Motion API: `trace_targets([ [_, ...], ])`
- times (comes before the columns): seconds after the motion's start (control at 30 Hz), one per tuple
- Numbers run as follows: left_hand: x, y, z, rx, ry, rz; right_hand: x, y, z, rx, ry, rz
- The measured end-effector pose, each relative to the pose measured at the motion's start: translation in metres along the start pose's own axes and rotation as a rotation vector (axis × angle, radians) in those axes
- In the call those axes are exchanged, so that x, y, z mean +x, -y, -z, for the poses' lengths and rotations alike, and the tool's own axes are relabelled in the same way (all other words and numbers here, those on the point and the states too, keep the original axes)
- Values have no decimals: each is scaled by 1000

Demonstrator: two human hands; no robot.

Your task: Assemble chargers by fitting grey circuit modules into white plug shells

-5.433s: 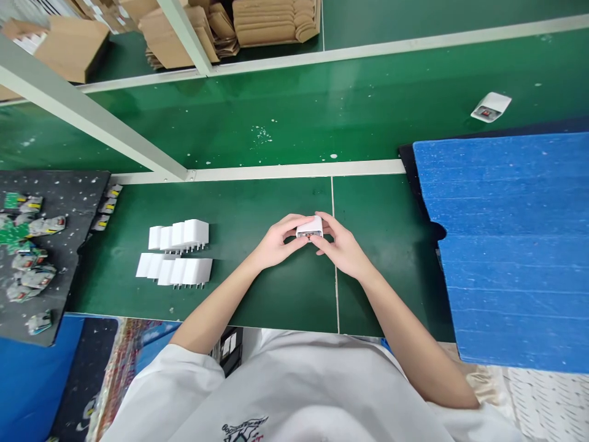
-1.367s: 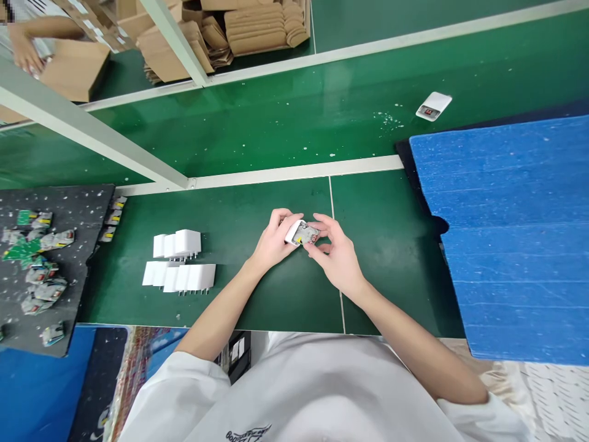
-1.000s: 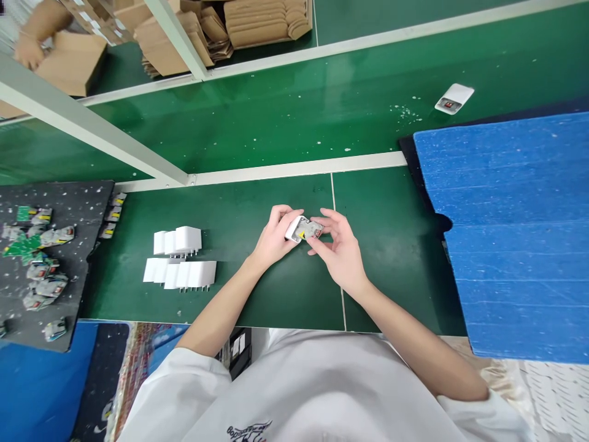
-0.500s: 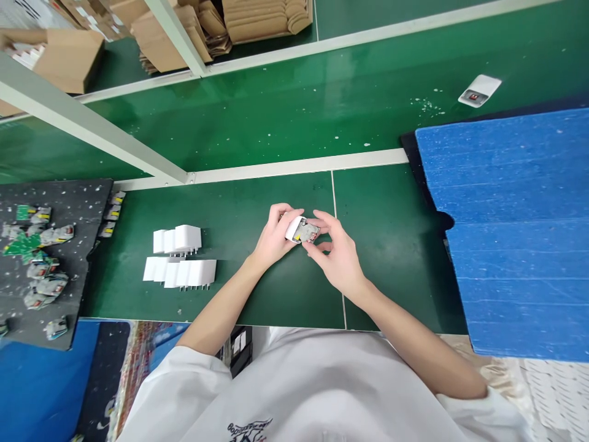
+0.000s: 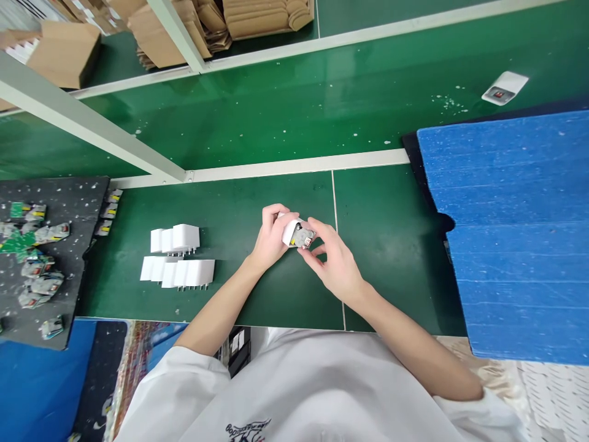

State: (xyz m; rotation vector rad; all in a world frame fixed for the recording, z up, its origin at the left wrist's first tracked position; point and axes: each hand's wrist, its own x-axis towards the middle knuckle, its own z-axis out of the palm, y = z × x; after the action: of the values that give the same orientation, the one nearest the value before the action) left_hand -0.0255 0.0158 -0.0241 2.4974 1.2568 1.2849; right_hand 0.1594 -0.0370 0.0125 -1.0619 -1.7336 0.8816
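My left hand (image 5: 270,236) is closed around a white plastic charger housing (image 5: 289,232), its open end turned to the right. A grey circuit assembly (image 5: 302,237) with a yellow part sits partly inside that opening. The thumb and fingers of my right hand (image 5: 335,258) pinch the assembly's outer end. On the table to the left stand two rows of white charger housings (image 5: 186,237) with metal pins showing along their lower sides.
At the left, a black foam board (image 5: 87,245) carries several grey circuit assemblies (image 5: 50,283). A blue foam sheet (image 5: 515,239) lies at the right. Behind the metal rail (image 5: 294,167) rests another white housing (image 5: 513,83). Cardboard pieces (image 5: 262,18) fill the upper shelf.
The circuit assembly is further into the housing, with less of it showing. Both hands have tilted the piece slightly and moved a little left.
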Motion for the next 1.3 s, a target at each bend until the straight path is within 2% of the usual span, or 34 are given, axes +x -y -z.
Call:
trace_targets([
  [0.13, 3, -3, 0, -62, -55, -35, -1, -1, -3, -64, -32, 109],
  [0.4, 6, -7, 0, 9, -153, -50, -4, 0, -5, -130, -96, 236],
  [0.57, 3, -6, -1, 78, -165, -22, -4, -4, -5, -159, -110, 314],
  [0.9, 6, -6, 0, 0, -152, -55, -4, -5, -1, -152, -38, 204],
  [1.1, 6, -7, 0, 24, -124, -85, -1, -5, 4, -143, 0, 194],
  [1.3, 5, -8, -1, -37, -98, -69, 4, -4, 5, -176, 43, 105],
])
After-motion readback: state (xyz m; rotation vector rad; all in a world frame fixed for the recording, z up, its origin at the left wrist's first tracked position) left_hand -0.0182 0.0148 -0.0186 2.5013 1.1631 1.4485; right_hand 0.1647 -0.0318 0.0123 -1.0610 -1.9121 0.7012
